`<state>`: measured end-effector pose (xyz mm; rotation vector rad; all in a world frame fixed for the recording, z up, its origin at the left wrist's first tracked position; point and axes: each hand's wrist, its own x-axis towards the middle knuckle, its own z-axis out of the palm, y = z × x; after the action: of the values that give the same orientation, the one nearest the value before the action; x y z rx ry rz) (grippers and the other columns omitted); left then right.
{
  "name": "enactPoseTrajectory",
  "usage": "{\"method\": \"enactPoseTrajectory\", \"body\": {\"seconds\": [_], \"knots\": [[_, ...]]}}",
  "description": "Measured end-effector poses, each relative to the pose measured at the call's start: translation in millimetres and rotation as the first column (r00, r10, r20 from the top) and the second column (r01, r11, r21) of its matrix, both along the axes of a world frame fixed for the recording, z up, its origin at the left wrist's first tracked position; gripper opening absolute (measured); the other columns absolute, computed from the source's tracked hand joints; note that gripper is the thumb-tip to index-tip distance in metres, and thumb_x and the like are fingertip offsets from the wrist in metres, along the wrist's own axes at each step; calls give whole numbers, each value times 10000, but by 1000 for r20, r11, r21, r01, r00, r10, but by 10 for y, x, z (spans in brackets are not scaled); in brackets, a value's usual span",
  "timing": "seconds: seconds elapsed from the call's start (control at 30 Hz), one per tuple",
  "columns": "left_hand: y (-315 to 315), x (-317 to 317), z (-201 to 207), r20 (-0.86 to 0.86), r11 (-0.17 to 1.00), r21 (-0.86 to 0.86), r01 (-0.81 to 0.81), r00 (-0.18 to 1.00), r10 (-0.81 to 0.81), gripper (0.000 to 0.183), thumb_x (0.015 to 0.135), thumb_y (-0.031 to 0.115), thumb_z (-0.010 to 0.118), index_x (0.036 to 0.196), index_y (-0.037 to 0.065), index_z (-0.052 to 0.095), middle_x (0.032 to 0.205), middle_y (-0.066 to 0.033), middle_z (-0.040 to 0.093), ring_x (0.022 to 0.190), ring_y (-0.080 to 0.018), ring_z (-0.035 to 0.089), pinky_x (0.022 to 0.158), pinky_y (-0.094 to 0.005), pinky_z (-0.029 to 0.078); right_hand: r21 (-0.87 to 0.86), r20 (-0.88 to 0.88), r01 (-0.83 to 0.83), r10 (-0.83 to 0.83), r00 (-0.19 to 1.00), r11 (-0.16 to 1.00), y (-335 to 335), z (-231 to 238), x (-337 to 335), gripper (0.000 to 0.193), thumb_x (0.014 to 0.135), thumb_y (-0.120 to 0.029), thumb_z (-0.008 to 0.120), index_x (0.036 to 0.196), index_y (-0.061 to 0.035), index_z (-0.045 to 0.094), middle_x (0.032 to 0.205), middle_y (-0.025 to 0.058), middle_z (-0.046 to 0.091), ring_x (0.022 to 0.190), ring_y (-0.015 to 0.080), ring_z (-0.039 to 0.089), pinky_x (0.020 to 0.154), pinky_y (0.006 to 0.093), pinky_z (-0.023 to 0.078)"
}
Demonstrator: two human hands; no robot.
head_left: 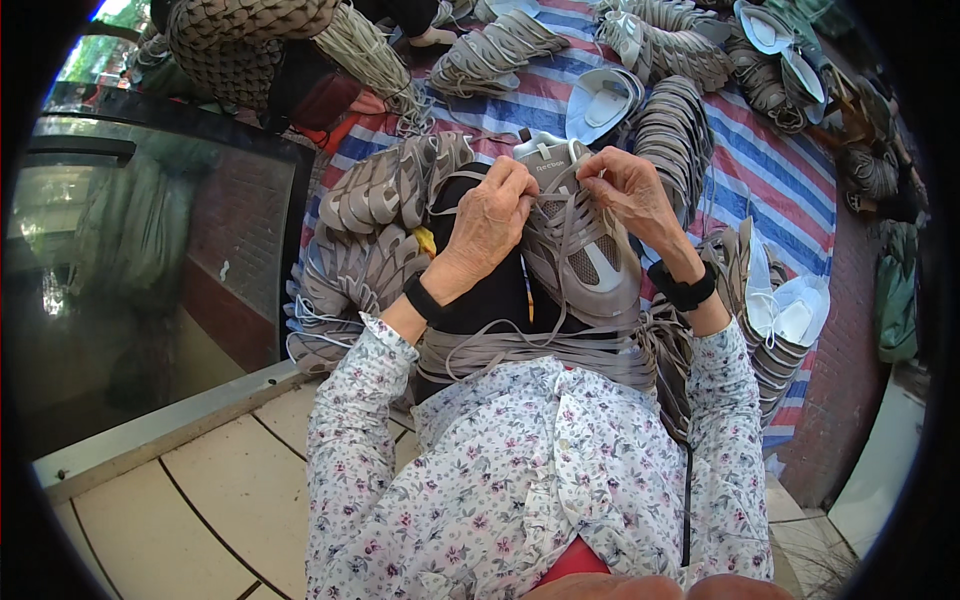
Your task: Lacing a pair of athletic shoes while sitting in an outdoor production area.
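On my lap rests a grey-taupe shoe upper (580, 255), its toe pointing at me and its tongue away. A flat grey shoelace (568, 222) is partly threaded through its eyelets. My left hand (490, 215) is closed in a pinch at the left eyelet edge, where lace strands pass by the fingers. At the opposite edge, near the top eyelets, my right hand (632, 195) pinches the lace between thumb and forefinger. The exact grip points are partly covered by the fingers. A bundle of loose flat laces (520, 348) lies across my lap, close to my waist.
Nested stacks of shoe uppers (395, 185) lie left of my knees, with more stacks (680, 135) ahead and to the right. Underneath is a striped red, white and blue sheet (780, 200). A glass door (150, 230) stands at left. Another person's hand (432, 38) shows at the top.
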<state>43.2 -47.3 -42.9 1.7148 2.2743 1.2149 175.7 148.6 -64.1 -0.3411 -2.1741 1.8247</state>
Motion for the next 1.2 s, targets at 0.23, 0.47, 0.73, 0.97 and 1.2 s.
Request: {"method": "enactPoseTrajectory", "body": {"seconds": [0.23,0.47,0.73,0.97,1.2], "knots": [[-230,41,243,266,988,-143,52,964,-12,33,887,12,618,910,-9,608,683,-96,577,589,-198,580,554,-331,445,-166,50,-31,40,998,986,-16,190,65,81,944,-35,634,991,3,689,786,-19,605,665,39,525,581,195,416],[-1161,-287,1638,625,859,-469,207,765,157,155,927,90,594,867,-7,699,673,16,543,527,-41,483,450,-228,358,-213,73,-100,118,990,972,-95,487,-24,115,948,-95,659,1009,-6,698,817,-13,633,695,42,553,636,188,466],[-1274,-93,2089,592,932,-227,283,800,-99,139,896,72,639,912,-35,725,693,-66,626,615,-159,577,548,-302,434,-73,-78,-386,380,922,920,-255,848,-455,125,953,-112,660,1018,-24,719,951,12,666,913,106,602,813,251,482],[-1316,92,2050,614,927,-288,238,789,-12,155,884,127,665,847,-3,741,644,-56,609,581,-136,560,544,-286,424,267,-61,-698,735,676,664,-576,618,-456,174,960,-119,623,1074,-11,699,982,108,696,900,223,660,828,338,520],[-1614,144,1749,601,938,-212,273,793,-95,191,903,154,689,919,-25,753,703,-69,677,600,-121,582,541,-259,436,5,131,-767,760,637,642,-403,423,-469,226,982,-197,635,1071,-6,717,877,23,695,819,96,603,708,272,482]]}}
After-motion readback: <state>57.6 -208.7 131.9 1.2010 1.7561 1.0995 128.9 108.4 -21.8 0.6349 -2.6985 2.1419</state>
